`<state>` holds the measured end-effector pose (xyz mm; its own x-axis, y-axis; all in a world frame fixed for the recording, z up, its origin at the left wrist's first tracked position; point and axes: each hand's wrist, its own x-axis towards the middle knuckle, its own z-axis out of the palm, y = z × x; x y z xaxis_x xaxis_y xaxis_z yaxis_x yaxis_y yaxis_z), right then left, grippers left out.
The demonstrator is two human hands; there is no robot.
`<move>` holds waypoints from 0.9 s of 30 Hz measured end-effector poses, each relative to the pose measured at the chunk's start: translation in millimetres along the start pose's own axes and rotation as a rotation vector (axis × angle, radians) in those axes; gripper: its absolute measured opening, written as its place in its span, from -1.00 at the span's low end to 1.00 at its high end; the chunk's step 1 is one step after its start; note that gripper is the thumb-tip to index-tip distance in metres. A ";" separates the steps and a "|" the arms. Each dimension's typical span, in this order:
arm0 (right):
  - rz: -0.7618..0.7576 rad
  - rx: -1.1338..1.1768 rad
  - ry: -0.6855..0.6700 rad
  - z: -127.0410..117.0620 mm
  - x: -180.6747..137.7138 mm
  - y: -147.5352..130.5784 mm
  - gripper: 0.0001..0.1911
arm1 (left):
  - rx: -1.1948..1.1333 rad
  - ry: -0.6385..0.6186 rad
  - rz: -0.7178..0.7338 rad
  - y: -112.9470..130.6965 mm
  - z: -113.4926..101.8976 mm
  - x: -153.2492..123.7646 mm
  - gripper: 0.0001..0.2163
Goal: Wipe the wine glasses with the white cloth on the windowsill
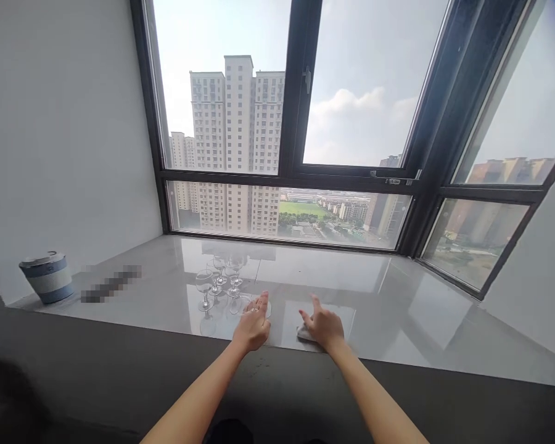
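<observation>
My left hand (pixel 254 324) is closed around a clear stemmed glass (pixel 235 304) at the sill's front edge. The glass lies tilted sideways, its bowl to the left and its round foot showing right of my fingers. A white cloth (pixel 305 333) is under my right hand (pixel 324 325), whose thumb and index finger point out while the other fingers curl down onto the cloth. Just beyond my left hand, several clear stemmed glasses (pixel 204 287) stand upright in a group. Their edges partly blend with reflections.
The glossy grey windowsill (pixel 388 320) ends in a front edge close to my wrists. At the far left stands a blue and white tub (pixel 50 279) beside a pixelated patch. A dark-framed window (pixel 287 179) rises behind, with walls at both sides.
</observation>
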<state>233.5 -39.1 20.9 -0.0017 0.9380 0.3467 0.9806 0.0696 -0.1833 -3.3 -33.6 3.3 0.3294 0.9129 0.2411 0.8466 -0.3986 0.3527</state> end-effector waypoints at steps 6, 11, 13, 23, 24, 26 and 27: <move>0.146 -0.108 -0.037 -21.9 -22.5 50.7 -0.43 | 0.113 -0.002 0.083 -4.0 4.2 7.4 -0.35; 0.187 -0.052 -0.021 -25.4 -29.1 57.4 -0.55 | 0.167 -0.006 0.089 -3.7 6.2 9.2 -0.35; 0.208 -0.029 -0.022 -24.2 -29.8 57.3 -0.58 | 0.179 -0.001 0.101 -2.6 6.1 8.0 -0.35; 0.198 0.057 -0.017 -18.6 -29.7 64.1 -0.38 | 0.223 -0.082 0.111 4.5 1.4 17.2 -0.36; 0.201 0.059 -0.014 -17.7 -29.8 64.7 -0.36 | 0.230 -0.100 0.103 8.6 1.2 22.0 -0.36; 0.208 0.066 -0.006 -16.4 -30.2 65.6 -0.35 | 0.246 -0.135 0.090 19.5 2.6 34.0 -0.36; 0.210 0.072 0.002 -16.1 -30.5 65.9 -0.35 | 0.250 -0.154 0.088 25.7 4.5 41.0 -0.36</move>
<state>301.3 -68.6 13.0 0.2013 0.9339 0.2956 0.9429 -0.1030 -0.3167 33.8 -6.0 18.1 0.4496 0.8859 0.1143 0.8823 -0.4604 0.0983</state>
